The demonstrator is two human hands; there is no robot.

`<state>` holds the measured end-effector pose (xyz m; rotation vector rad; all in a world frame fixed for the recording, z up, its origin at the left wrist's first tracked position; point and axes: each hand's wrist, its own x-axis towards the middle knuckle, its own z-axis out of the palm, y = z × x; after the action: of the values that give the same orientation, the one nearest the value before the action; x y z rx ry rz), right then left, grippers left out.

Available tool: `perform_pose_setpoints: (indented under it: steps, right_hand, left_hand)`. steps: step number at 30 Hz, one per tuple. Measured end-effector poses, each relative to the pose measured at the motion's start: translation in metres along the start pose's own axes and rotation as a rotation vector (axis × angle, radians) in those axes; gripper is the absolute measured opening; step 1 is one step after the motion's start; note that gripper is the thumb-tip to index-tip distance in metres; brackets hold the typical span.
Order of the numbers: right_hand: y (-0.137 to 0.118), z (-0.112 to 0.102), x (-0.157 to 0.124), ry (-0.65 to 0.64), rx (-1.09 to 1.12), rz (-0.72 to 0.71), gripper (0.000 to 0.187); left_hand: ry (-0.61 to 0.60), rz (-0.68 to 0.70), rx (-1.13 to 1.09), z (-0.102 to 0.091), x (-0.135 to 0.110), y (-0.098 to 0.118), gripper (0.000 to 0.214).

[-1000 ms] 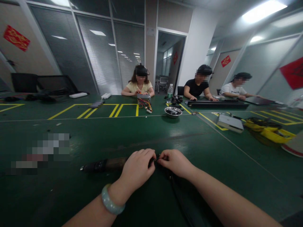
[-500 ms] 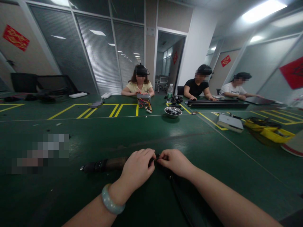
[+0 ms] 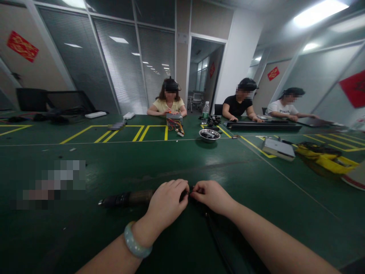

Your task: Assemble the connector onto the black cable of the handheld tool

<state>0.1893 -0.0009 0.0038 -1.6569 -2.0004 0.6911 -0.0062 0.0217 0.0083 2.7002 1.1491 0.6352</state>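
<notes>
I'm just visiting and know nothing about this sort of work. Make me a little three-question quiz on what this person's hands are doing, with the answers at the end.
1. Multiple choice: what does the left hand cover part of?
A) the water bottle
B) the dark cylindrical tool
C) the metal bowl

2. True or false: the right hand lies flat with its fingers spread wide.

3. Fill in: the tool's silver tip points toward the ____ edge of the picture.

Key:
1. B.
2. False; its fingers are curled, thumb and fingertips drawn together near the left hand. Whatever they may pinch is too small to make out.
3. Left.
</notes>
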Motion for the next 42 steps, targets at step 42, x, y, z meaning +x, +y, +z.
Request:
perform_pose_setpoints:
  steps: [42]
  right_hand:
    - [0.0020, 0.0004, -0.0006, -0.001, 0.017, -0.019, 0.017]
  left_hand:
    - [0.003, -0.002, -0.026, 0.0033, -0.0008, -0.0050, 0.012]
